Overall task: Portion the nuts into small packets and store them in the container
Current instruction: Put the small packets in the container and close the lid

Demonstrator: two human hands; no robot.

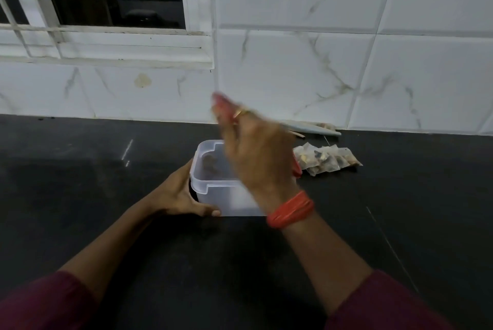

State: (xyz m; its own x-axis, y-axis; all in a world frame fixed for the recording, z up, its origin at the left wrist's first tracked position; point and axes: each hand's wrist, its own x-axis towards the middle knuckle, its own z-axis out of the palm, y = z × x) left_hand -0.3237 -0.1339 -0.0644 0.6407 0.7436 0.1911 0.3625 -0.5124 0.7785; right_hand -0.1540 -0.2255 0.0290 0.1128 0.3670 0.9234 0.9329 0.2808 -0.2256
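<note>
A clear plastic container (213,191) stands open on the dark counter, with one small packet of nuts (209,163) lying inside it. My left hand (181,196) grips the container's left side, thumb along the front wall. My right hand (256,153) hovers over the container, blurred by motion. Its fingers stretch up and to the left, and I see nothing held in them. A red bangle sits on that wrist. A pile of several small filled packets (326,159) lies on the counter just right of the container.
A long pale object (314,128) lies at the foot of the tiled wall behind the packets. The black counter (106,183) stretches left and right. A barred window (106,9) is at the upper left.
</note>
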